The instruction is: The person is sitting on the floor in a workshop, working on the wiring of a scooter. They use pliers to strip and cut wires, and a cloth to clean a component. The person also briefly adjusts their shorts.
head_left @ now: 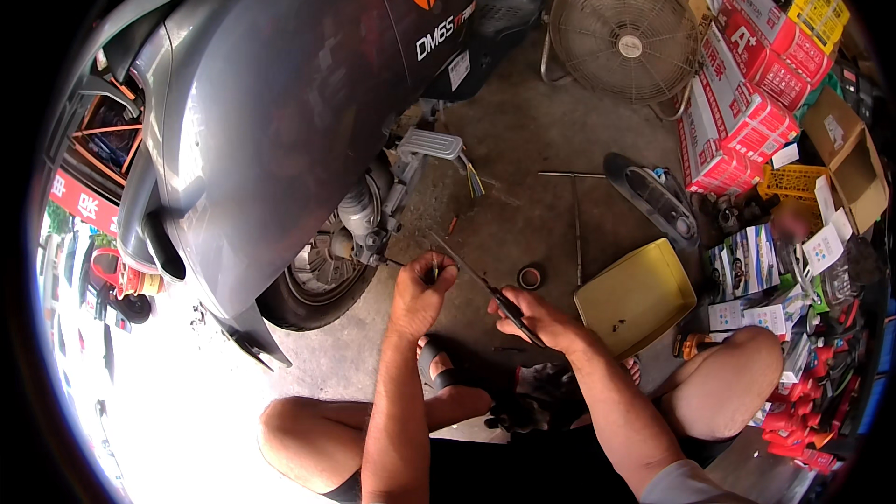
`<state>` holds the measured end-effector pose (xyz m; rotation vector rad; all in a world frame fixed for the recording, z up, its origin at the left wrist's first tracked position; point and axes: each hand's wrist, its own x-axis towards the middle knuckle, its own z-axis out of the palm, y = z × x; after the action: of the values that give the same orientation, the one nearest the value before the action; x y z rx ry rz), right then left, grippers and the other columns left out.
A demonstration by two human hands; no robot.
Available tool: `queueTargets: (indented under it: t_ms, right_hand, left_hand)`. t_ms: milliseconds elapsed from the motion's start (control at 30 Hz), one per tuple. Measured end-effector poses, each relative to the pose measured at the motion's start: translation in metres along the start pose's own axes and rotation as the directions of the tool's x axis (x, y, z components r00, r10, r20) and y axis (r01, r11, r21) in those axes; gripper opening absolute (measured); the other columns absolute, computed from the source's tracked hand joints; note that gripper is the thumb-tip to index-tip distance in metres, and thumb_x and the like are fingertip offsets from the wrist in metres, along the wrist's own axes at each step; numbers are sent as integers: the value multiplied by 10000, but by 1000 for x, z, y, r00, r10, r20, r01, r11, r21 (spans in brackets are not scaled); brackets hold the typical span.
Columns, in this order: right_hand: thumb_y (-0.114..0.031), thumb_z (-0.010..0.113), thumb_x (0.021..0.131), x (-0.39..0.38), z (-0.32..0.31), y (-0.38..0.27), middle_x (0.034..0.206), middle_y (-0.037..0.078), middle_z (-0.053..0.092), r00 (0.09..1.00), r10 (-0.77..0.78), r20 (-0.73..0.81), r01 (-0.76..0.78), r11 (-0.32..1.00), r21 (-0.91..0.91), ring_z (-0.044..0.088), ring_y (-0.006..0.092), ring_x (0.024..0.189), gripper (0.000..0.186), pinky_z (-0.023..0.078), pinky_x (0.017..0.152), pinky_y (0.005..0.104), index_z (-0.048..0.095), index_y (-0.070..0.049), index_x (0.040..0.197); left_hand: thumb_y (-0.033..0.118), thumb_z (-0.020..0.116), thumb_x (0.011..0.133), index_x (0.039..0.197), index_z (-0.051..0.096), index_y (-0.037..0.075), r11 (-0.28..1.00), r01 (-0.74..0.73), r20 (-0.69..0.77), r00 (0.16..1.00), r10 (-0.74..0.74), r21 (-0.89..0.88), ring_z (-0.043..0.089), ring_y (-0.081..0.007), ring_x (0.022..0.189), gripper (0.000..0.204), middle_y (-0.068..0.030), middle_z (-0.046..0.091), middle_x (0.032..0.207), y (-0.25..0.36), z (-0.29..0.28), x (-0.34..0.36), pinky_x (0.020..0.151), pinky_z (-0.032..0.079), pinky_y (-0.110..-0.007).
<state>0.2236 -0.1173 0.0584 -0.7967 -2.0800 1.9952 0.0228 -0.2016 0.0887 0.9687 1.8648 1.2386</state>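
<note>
My left hand (pixel 418 294) is closed in a pinch in front of the scooter's wheel. A small shiny piece (pixel 435 268) shows between its fingertips, too small to name. To its right, my right hand (pixel 534 317) is wrapped round a long thin metal tool with a black handle (pixel 515 312). The tool's narrow shaft slants up and left, past my left fingertips. Just beyond the hands, a dark grey scooter (pixel 280 84) shows its wheel (pixel 322 285), a metal footrest (pixel 431 143) and loose wire ends (pixel 474 179).
A round roll of tape (pixel 530 277) and a yellow tray (pixel 644 294) lie on the floor at right. Beyond them are a T-shaped bar (pixel 576 215), a dark plastic cover (pixel 651 196) and a floor fan (pixel 623 35). Red boxes (pixel 737 121) and clutter line the right side.
</note>
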Motion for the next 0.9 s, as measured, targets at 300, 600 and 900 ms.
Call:
queueTargets:
  t_ms: [300, 600, 900]
  right_hand:
    - [-186, 618, 756, 0, 3, 1, 786, 71, 559, 998, 58, 22, -59, 997, 50, 550, 174, 704, 369, 436, 624, 320, 569, 23, 1057]
    - [-95, 670, 807, 5, 23, 11, 790, 120, 541, 965, -113, -238, 48, 964, -263, 572, 242, 724, 258, 456, 634, 362, 499, -7, 980]
    - [-121, 688, 824, 5, 19, 17, 744, 93, 564, 954, -159, -255, 93, 963, -254, 565, 226, 669, 230, 463, 624, 357, 539, -15, 963]
  left_hand:
    - [79, 696, 815, 865, 648, 24, 988, -118, -217, 966, 138, 103, 553, -128, 625, 89, -64, 614, 694, -12, 16, -3, 611, 456, -277]
    - [111, 696, 805, 817, 603, 4, 976, -113, -245, 957, 158, 188, 532, -192, 593, 143, -98, 573, 664, -11, 14, -3, 599, 448, -318]
    - [80, 701, 789, 806, 593, 11, 970, -118, -243, 955, 169, 211, 519, -205, 566, 129, -109, 570, 657, -4, 14, -5, 586, 443, -327]
